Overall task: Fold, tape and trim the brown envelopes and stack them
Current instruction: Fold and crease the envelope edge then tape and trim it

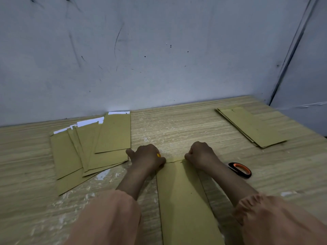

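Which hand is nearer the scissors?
Right. The right hand is just left of the scissors; the left hand lies farther left, across the envelope.

Two hands at the far end of a brown envelope on a wooden table

The left hand [146, 156] and right hand [200, 153], fingers curled, press on the top edge of the envelope [184, 197], a bit of yellow showing at the left one. A loose pile of envelopes [88, 149] lies to the left, a neat stack [251, 127] far right, scissors [240, 169] just beside the right wrist, on the table [177, 124] below a scuffed wall [159, 50].
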A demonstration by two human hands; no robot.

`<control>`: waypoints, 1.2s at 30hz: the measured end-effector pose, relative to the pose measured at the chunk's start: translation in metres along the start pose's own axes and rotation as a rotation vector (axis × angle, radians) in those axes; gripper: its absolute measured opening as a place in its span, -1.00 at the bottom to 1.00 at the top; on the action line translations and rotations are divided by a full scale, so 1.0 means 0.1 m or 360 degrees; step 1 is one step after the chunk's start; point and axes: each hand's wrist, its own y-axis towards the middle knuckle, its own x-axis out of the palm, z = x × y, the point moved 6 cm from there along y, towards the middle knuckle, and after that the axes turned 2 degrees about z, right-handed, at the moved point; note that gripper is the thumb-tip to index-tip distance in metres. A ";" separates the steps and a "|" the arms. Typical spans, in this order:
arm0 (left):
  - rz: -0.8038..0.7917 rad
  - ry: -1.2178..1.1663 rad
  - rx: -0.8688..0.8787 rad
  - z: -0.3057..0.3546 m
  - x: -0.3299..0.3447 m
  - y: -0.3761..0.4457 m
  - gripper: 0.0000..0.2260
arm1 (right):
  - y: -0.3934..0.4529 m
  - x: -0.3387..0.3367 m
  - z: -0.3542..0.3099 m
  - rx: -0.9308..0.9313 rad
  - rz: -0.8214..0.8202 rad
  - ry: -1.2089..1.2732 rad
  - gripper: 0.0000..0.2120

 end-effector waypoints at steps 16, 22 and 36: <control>0.0036 0.0074 -0.0024 0.01 0.01 0.01 -0.81 | -0.04 0.01 -0.07 -0.0048 0.0068 -0.0126 -0.61; 0.0046 0.0089 -0.0040 0.02 0.00 -0.01 -0.81 | -0.08 -0.01 -0.07 -0.0033 0.0122 -0.0119 -0.64; 0.0018 0.0107 -0.0049 0.05 -0.03 -0.02 -0.81 | -0.02 -0.18 0.00 0.0189 0.0101 -0.0098 -0.69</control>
